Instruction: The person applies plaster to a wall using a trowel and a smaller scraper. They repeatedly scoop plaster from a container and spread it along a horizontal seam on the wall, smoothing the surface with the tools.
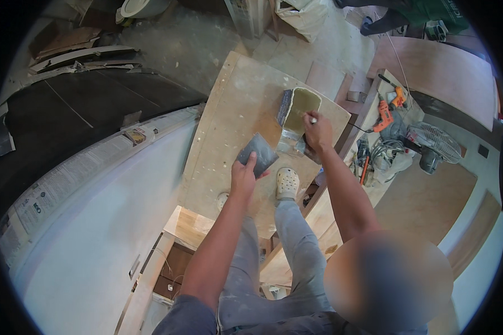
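My left hand [245, 177] is closed around a flat, dark grey square plate [258, 154], thumb on top of it. The fingers of my right hand [317, 133] are wrapped round a tool with a pale handle end [313, 120]; its dark, flat, blade-like part shows below the hand, but its exact kind is unclear. Just beyond that hand lies a cut-open box-like container [304, 102] with a yellowish inside and a ragged rim. Both hands are above a wooden board [218, 134] spotted with pale drips, on which my feet in light clogs [287, 183] stand.
A curved white panel [106, 195] with a paper-covered edge and a dark top [95, 111] runs along the left. To the right, orange power drills [384, 115], cables and a fan [435, 142] rest on wooden surfaces. Another person's leg [385, 22] shows at the far right.
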The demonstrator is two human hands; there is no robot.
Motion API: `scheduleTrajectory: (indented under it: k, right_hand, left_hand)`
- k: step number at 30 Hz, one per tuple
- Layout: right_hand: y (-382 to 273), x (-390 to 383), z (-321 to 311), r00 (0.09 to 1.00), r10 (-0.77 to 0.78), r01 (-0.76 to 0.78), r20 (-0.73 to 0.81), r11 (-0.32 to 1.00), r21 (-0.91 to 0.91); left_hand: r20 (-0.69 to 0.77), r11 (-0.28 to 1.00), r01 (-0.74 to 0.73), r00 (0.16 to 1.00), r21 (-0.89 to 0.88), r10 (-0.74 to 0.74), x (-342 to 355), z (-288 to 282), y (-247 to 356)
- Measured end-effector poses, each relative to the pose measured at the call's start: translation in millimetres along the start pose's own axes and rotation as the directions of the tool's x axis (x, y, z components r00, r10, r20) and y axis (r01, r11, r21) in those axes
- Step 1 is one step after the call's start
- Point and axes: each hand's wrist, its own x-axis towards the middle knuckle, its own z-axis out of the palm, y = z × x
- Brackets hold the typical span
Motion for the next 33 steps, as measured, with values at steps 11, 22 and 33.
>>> scheduleTrajectory:
  k: [11, 22, 33]
  right_hand:
    - [-10.7, -76.4, -86.9, 0.999, 0.009, 0.004, -0.045, 0.961, 0.277]
    - [-39.2, -206.5, -185.2, 0.997, -0.014, 0.053, -0.075, 0.835, 0.547]
    - [-32.1, -214.7, -178.2, 0.999, 0.018, 0.013, -0.048, 0.812, 0.584]
  left_hand:
    - [-0.002, 0.969, -0.091, 0.996, 0.229, 0.094, 56.3, 42.0, 18.0]
    - [0.018, 0.934, 0.003, 1.000, 0.357, -0.010, 87.6, 67.9, -1.3]
    - [0.186, 0.769, -0.310, 0.951, 0.559, 0.248, 81.1, 68.3, 3.4]
